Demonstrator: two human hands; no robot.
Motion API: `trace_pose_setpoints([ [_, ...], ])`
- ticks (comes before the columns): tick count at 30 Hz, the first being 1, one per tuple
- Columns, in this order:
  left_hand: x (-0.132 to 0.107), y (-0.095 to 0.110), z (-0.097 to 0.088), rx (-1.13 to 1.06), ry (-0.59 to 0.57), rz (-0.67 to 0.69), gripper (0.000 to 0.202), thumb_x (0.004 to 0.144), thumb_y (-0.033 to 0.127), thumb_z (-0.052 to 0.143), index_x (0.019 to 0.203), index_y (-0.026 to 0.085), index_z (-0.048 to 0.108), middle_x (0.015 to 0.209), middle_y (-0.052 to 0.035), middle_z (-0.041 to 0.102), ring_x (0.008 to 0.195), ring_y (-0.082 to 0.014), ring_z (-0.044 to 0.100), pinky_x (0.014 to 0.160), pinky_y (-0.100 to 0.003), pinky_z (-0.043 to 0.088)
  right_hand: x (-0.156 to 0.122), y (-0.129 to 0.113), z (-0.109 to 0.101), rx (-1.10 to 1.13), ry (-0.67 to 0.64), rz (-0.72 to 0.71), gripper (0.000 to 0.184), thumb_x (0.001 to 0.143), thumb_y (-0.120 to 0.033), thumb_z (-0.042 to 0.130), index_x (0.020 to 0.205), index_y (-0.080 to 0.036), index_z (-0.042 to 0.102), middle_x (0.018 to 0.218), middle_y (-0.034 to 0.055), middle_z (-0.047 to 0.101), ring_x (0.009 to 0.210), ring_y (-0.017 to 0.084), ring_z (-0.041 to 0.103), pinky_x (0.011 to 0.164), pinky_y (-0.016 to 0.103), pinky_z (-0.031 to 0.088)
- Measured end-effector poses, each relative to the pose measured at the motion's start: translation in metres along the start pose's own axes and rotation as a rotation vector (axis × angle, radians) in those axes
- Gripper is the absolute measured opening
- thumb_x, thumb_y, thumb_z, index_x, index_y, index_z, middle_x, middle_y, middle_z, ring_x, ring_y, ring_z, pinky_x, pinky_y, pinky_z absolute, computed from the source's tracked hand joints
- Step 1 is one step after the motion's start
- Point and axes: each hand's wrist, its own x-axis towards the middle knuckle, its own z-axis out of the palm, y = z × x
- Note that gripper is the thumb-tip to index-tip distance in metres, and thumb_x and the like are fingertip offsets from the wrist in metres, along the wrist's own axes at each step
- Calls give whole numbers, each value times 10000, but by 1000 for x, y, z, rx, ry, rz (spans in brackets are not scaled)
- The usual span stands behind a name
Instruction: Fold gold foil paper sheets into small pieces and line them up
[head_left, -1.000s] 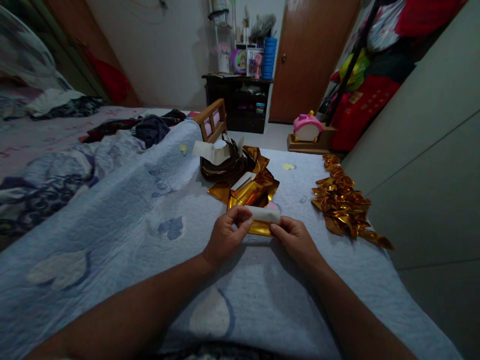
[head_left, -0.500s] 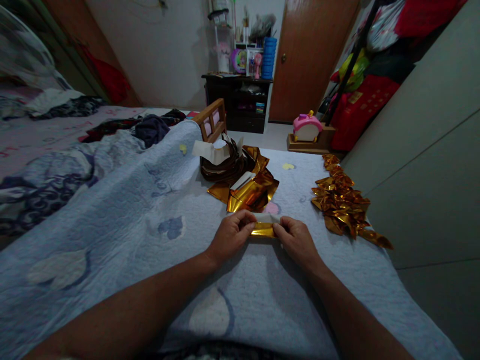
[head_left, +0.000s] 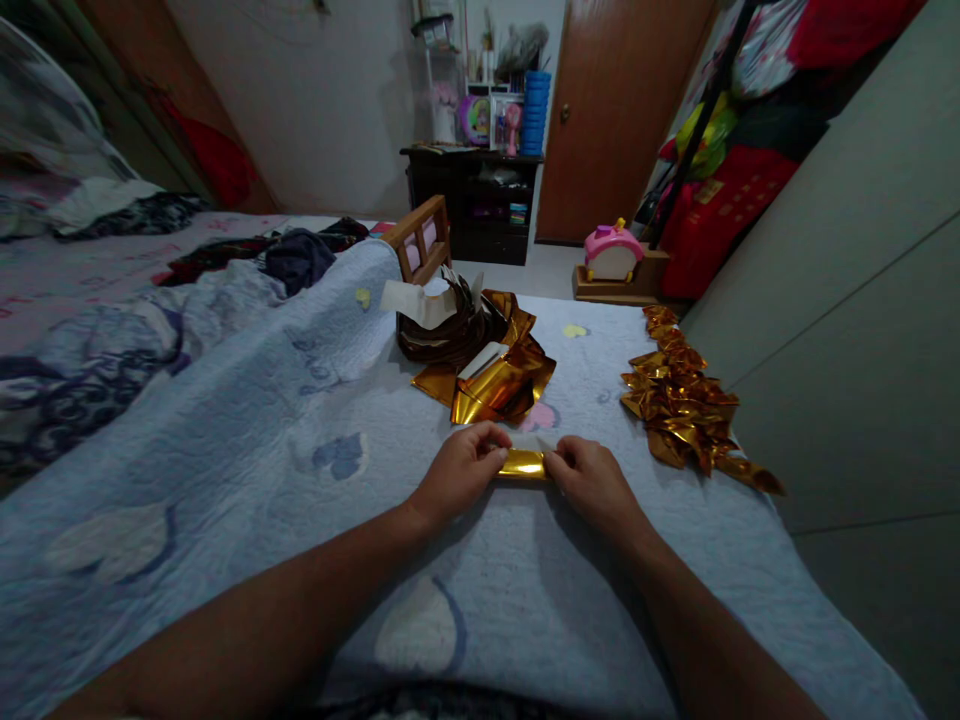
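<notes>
A narrow folded strip of gold foil paper [head_left: 524,464] lies on the pale blue quilt [head_left: 300,480] between my two hands. My left hand [head_left: 457,472] pinches its left end, thumb on top. My right hand [head_left: 592,480] pinches its right end, fingers curled. Just beyond the strip rests a loose stack of gold foil sheets [head_left: 499,380] with a white backing showing.
A heap of several folded gold pieces [head_left: 686,405] lies along the right, beside a grey wall panel [head_left: 862,330]. A dark round basket [head_left: 442,335] with a white paper stands behind the sheets. Rumpled bedding and clothes fill the left. A dark cabinet and brown door stand beyond.
The white-backed flap was folded down, so the piece went from a wider white-and-gold sheet to a narrow gold strip. Both hands moved slightly lower and closer to the quilt.
</notes>
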Motion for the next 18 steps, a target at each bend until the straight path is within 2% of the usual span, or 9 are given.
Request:
trace_pose_setpoints([
  [5, 1, 1, 0, 89, 29, 106, 105, 838, 240, 592, 873, 163, 655, 786, -6, 648, 733, -156, 603, 701, -271, 464, 1, -1, 0, -32, 15, -20, 299, 985, -272, 448, 813, -161, 665, 801, 81, 717, 732, 176, 610, 643, 267, 334],
  [11, 3, 1, 0, 276, 57, 120, 104, 832, 203, 568, 833, 170, 667, 703, 1, 623, 669, -161, 585, 656, -272, 427, -2, -14, 2, -277, -4, 56, 297, 1006, -262, 435, 907, -167, 699, 911, 125, 762, 811, 213, 673, 657, 294, 324],
  [18, 2, 2, 2, 551, 52, 149, 89, 824, 166, 573, 803, 187, 657, 709, -1, 623, 725, -186, 579, 693, -295, 393, -1, -17, 5, -414, 5, 73, 288, 987, -273, 457, 928, -172, 720, 930, 127, 766, 842, 244, 695, 635, 307, 324],
])
